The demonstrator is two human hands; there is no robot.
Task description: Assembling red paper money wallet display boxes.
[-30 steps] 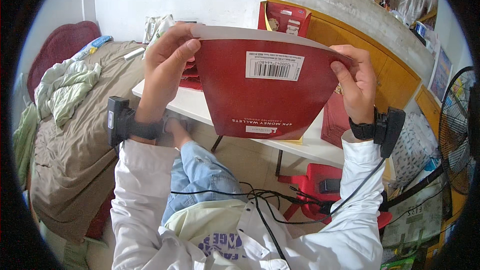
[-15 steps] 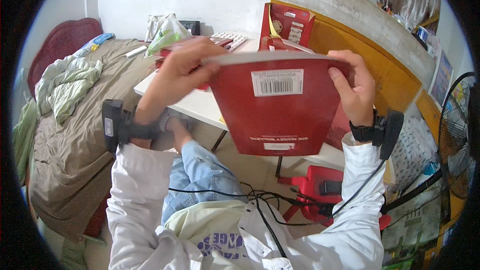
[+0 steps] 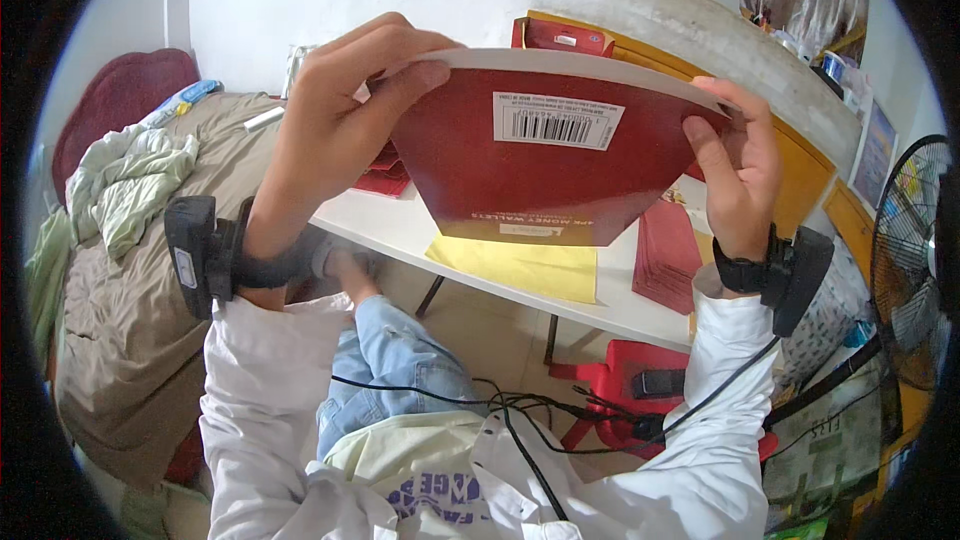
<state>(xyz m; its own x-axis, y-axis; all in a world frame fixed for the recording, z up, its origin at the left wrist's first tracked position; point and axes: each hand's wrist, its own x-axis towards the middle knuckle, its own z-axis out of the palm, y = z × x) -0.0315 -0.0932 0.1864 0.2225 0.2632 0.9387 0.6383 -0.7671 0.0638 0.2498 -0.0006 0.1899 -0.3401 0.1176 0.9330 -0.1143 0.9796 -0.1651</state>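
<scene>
Card point(image 3: 550, 180) between hands point(image 3: 340, 95), sheet point(image 3: 530, 268) on table point(image 3: 615, 275), bed point(image 3: 130, 310) left, fan point(image 3: 910, 260) right

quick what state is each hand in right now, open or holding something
Left hand: closed, holding the red card sheet by its upper left corner.
Right hand: closed, gripping its upper right corner.

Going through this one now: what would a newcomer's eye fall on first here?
Probably the large red card with a white barcode label, held up mid-picture near its top corners by the left hand and the right hand. Just below it, a bright yellow sheet lies on the white table. A black fan stands out at the far right.
</scene>
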